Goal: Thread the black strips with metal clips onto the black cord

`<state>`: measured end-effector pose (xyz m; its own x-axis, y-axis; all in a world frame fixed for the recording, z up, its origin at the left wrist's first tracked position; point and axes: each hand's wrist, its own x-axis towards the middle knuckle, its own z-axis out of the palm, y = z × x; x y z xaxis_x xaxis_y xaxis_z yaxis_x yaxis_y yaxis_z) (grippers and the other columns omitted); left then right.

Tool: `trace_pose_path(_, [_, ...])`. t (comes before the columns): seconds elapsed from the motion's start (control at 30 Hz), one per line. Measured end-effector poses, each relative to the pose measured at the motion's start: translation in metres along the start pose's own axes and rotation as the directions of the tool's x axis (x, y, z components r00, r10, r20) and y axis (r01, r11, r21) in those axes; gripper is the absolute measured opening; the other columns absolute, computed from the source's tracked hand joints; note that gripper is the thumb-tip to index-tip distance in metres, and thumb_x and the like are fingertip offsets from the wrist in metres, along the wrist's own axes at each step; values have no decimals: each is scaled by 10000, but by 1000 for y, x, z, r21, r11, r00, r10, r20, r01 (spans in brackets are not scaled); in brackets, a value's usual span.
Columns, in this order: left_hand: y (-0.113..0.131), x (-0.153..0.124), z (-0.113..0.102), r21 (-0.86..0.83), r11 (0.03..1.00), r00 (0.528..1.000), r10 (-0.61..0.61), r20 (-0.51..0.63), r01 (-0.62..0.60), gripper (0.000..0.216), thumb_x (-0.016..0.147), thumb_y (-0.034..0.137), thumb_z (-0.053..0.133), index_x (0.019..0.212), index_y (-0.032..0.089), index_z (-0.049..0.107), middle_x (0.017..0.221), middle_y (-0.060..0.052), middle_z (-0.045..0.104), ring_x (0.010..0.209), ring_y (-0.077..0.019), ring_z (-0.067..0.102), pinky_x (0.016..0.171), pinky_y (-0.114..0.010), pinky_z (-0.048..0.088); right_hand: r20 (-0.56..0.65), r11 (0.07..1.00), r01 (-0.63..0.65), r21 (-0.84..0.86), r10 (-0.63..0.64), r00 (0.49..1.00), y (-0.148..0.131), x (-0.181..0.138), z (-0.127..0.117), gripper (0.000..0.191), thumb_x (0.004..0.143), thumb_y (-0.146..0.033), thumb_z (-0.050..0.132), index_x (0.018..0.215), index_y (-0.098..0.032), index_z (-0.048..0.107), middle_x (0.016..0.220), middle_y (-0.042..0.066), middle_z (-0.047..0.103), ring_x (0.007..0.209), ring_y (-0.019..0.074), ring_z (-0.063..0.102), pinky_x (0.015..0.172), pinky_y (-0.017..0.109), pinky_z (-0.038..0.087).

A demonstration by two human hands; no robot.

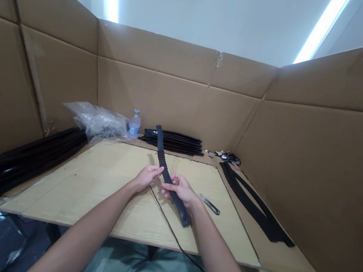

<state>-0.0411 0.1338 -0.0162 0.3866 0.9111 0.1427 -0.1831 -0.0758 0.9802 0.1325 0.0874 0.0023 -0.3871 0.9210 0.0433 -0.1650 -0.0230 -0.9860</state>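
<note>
cardboard walls: tall brown corrugated cardboard walls (pixel 322 145) close in the work space on the left, back and right.
table board: a pale rectangular wooden board (pixel 89 185) lies flat in front of the person, filling the middle of the view.
left bundle: a thick bundle of long black rubbery strips (pixel 25 156) runs along the left edge of the board, against the wall.
right strips: two long flat black bands (pixel 253 204) lie on the cardboard to the right of the board, well apart from the hands.
back stack: a low stack of black strips (pixel 175 141) sits at the far edge, against the back wall.
plastic bag: a crumpled clear plastic bag (pixel 97 119) rests at the far left corner, just beside the bottle.
held strip: a long flat black strip (pixel 163 158) is raised above the board's centre, slanting from far left to near right, its near end low over the board.
left hand: the left hand (pixel 147 177) pinches the strip's middle, fingers curled narrow around it.
right hand: the right hand (pixel 181 190) grips the same strip just beside the left, fingers closed on it.
cord: a thin black cord (pixel 169 227) trails from under the hands towards the person's lap.
bottle: a small clear plastic water bottle with a blue label (pixel 134 124) stands upright at the back.
snips: small metal thread snips (pixel 210 204) lie on the board near the right hand, not touching it.
</note>
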Motion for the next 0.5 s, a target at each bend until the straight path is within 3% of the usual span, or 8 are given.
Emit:
trace_pose_path(0.2, [0,1,1,51,999,995,-10,-95,14,481,732,567,622,569,172,401,462,86,277,368,-37,212,381,-225,119,-21,997,-34,73,36,999,-1,4,-1,326,705,-395,696,790,-195,452,687,31,681,463,95,551,410,186,392])
trace_pose_path(0.3, [2,0,3,6,1000,996,-27,-85,28,469,728,579,619,604,180,407,465,98,257,362,-38,185,376,-227,103,-35,989,-49,140,54,998,-1,5,-2,300,677,-334,717,808,-195,486,692,12,673,471,89,546,424,185,390])
trace_pose_path(0.5, [3,-2,4,8,1000,1000,-15,-26,15,486,734,576,615,581,191,360,458,100,247,364,-40,189,381,-223,113,-148,997,-42,68,52,988,-2,1,0,419,585,-212,804,940,-159,588,713,-8,650,463,65,517,440,188,403])
